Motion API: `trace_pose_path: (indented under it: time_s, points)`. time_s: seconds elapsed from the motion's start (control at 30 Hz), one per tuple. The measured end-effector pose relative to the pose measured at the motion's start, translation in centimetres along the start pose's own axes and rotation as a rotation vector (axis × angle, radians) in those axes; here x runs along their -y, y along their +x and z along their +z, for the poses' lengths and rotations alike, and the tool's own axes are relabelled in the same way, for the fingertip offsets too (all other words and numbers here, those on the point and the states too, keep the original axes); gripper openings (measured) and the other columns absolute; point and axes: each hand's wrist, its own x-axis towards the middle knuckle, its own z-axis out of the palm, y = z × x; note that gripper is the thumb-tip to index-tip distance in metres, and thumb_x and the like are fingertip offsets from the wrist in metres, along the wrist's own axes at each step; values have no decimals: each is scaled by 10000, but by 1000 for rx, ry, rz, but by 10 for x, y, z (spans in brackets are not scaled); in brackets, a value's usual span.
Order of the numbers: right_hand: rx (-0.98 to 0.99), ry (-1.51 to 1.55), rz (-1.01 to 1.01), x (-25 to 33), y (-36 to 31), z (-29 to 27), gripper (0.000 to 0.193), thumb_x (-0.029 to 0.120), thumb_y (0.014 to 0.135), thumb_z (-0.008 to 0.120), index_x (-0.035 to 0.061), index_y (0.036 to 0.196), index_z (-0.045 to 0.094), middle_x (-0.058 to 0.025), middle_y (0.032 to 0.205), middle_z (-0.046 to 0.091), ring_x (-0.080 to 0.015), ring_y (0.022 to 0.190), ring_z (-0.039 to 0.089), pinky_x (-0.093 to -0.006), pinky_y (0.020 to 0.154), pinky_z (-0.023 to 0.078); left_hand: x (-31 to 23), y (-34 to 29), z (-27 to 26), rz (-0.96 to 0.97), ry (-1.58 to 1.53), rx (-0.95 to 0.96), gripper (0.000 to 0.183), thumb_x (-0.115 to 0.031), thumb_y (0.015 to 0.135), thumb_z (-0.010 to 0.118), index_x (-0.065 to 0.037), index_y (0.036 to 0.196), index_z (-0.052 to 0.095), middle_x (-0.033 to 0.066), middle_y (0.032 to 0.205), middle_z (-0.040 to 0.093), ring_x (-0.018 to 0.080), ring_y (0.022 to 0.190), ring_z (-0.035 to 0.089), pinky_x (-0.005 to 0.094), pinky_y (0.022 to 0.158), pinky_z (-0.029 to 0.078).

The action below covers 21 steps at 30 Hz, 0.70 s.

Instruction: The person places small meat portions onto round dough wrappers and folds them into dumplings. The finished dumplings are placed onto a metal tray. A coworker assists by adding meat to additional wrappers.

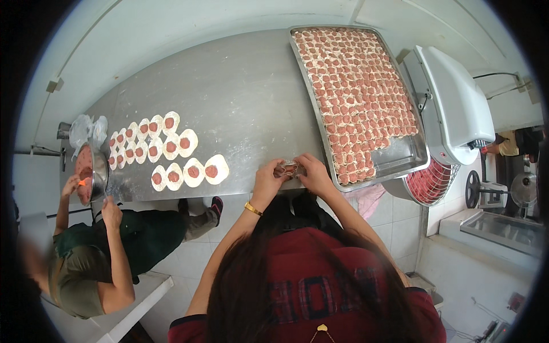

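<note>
Near the front edge of the steel table, my left hand (267,182) and my right hand (313,173) close their fingers round the sides of a meat-filled dumpling (289,170). It shows dark pink filling between pale folds of wrapper, partly covered by my fingertips. To the left lie round wrappers (193,171) in rows, each flat with a ball of pink meat in its middle. On my right, a large metal tray (400,166) is filled with many open-topped dumplings (354,91); bare metal shows at its near right corner.
At far left a co-worker (86,268) holds a tool over a steel bowl (101,177) of pink meat. Plastic bags (88,130) lie behind it. A white mixer (452,97) with a meat-filled bowl (429,184) stands right of the tray. A pink cloth (369,200) hangs below the tray.
</note>
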Motion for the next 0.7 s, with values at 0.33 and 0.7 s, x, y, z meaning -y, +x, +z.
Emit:
trace_pose_path:
  time_s: [0.33, 0.7]
  points:
    - [68, 99, 59, -7, 12, -1, 303, -98, 648, 559, 3, 925, 627, -143, 891, 591, -337, 836, 599, -381, 705, 490, 0, 13, 2, 74, 127, 84, 241, -111, 687, 764, -34, 845, 598, 120, 765, 638, 253, 701, 635, 342, 616, 492]
    - [14, -73, 11, -6, 12, -1, 304, -83, 649, 562, 18, 928, 627, -141, 892, 596, -353, 852, 588, -409, 740, 482, 4, 17, -4, 134, 41, 109, 256, -52, 677, 758, -23, 854, 574, 120, 819, 612, 257, 756, 628, 346, 662, 500]
